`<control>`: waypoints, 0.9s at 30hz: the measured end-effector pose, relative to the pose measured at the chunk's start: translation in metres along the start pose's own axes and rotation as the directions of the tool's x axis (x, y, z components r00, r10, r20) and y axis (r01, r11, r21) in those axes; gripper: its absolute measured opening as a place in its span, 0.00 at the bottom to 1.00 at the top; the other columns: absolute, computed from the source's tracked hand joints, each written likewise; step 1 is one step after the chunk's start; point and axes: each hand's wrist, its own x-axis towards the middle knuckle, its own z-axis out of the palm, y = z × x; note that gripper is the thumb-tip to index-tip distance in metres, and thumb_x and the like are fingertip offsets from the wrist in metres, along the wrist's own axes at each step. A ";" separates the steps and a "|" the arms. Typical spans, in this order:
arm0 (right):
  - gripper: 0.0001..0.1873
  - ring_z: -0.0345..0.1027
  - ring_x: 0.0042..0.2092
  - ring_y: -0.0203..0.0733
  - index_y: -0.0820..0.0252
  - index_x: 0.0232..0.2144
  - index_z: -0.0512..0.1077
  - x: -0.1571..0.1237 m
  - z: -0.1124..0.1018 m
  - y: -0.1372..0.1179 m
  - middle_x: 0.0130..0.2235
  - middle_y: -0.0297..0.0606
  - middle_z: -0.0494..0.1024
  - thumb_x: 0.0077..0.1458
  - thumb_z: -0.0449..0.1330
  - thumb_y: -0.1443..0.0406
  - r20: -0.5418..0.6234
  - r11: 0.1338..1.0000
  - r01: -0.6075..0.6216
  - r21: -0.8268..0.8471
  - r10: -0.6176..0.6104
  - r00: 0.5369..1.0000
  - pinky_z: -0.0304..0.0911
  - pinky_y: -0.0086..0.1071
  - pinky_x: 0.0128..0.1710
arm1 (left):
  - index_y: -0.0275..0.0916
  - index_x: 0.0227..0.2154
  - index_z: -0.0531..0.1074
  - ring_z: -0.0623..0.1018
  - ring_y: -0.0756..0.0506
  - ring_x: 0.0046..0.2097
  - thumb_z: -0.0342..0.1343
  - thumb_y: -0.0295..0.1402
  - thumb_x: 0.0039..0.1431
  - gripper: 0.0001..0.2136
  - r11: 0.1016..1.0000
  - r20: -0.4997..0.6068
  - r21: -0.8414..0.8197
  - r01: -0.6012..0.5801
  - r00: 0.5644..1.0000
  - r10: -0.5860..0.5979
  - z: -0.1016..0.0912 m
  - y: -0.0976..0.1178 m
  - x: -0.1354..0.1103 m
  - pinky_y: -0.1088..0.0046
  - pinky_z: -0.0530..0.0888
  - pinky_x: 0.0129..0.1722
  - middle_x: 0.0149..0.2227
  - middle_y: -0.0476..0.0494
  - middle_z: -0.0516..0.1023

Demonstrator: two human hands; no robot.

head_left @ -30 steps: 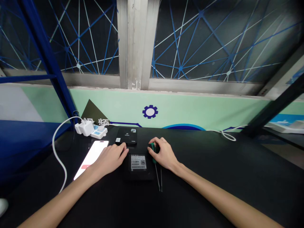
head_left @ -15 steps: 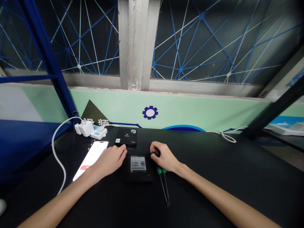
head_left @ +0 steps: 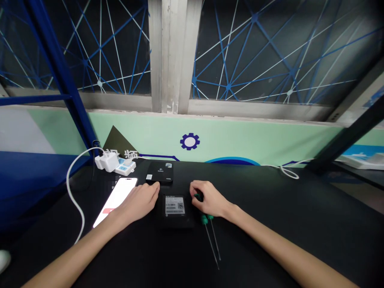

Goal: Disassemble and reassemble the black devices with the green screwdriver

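Head view: the hands lie apart, one on each side of a black box [head_left: 175, 218] with a barcode sticker. The right hand [head_left: 210, 199] has shifted away from the box, and two green-handled screwdrivers [head_left: 207, 219] now sit just below it, their shafts pointing back toward the person; whether it grips them cannot be told. The left hand [head_left: 139, 202] rests palm down, holding nothing, just beside the box. Left of it glows a smartphone [head_left: 115, 202]; beyond its fingers lies a second black box [head_left: 159, 172].
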 end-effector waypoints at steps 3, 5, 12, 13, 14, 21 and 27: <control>0.07 0.62 0.32 0.39 0.57 0.26 0.63 0.000 -0.002 -0.001 0.29 0.32 0.69 0.50 0.59 0.70 -0.018 0.999 0.005 -0.047 -0.006 1.000 0.55 0.32 0.34 | 0.43 0.34 0.64 0.75 0.42 0.29 0.36 0.35 0.72 0.13 1.000 0.003 -0.004 0.009 1.000 -0.009 0.000 0.000 0.000 0.69 0.56 0.26 0.26 0.47 0.70; 0.04 0.64 0.34 0.41 0.57 0.28 0.66 0.000 -0.004 -0.002 0.31 0.34 0.72 0.54 0.59 0.68 -0.036 0.998 0.004 -0.067 -0.007 0.999 0.57 0.34 0.36 | 0.43 0.35 0.65 0.75 0.41 0.31 0.37 0.35 0.71 0.13 1.000 0.007 -0.002 0.020 1.000 -0.020 0.000 -0.001 0.000 0.69 0.57 0.27 0.27 0.46 0.72; 0.42 0.65 0.46 0.54 0.60 0.56 0.68 0.000 -0.010 -0.017 0.47 0.46 0.75 0.47 0.67 0.41 0.069 0.979 0.107 -0.176 -0.096 0.993 0.58 0.49 0.48 | 0.42 0.35 0.67 0.76 0.40 0.33 0.37 0.34 0.71 0.14 0.992 0.033 -0.026 0.123 0.992 -0.122 -0.004 -0.002 0.000 0.69 0.60 0.28 0.30 0.43 0.73; 0.46 0.65 0.46 0.54 0.61 0.56 0.68 -0.001 -0.009 -0.019 0.47 0.46 0.75 0.43 0.67 0.39 0.089 0.976 0.122 -0.179 -0.107 0.990 0.58 0.49 0.48 | 0.42 0.35 0.68 0.76 0.40 0.32 0.37 0.34 0.71 0.14 0.990 0.035 -0.026 0.136 0.990 -0.135 -0.005 -0.002 0.000 0.69 0.60 0.28 0.30 0.43 0.73; 0.48 0.64 0.46 0.55 0.61 0.55 0.69 -0.001 -0.009 -0.021 0.47 0.47 0.74 0.40 0.68 0.38 0.105 0.976 0.130 -0.176 -0.112 0.988 0.58 0.50 0.48 | 0.42 0.35 0.68 0.76 0.40 0.32 0.37 0.34 0.70 0.14 0.989 0.036 -0.023 0.145 0.989 -0.144 -0.005 -0.002 0.000 0.69 0.60 0.28 0.30 0.43 0.73; 0.46 0.65 0.45 0.52 0.60 0.49 0.67 0.000 -0.009 -0.027 0.44 0.43 0.72 0.35 0.73 0.41 0.134 0.997 -0.001 -0.075 0.011 0.991 0.60 0.49 0.49 | 0.41 0.36 0.69 0.76 0.40 0.33 0.37 0.34 0.71 0.15 0.981 0.027 -0.013 0.195 0.981 -0.195 -0.005 -0.001 0.001 0.69 0.61 0.29 0.30 0.42 0.73; 0.49 0.65 0.44 0.52 0.59 0.51 0.65 -0.003 -0.009 -0.028 0.44 0.43 0.70 0.30 0.76 0.44 0.018 0.999 0.005 -0.039 -0.005 1.000 0.63 0.48 0.47 | 0.41 0.36 0.69 0.77 0.39 0.35 0.39 0.32 0.70 0.13 0.977 0.001 -0.034 0.210 0.978 -0.210 -0.003 -0.003 0.002 0.69 0.63 0.30 0.31 0.41 0.75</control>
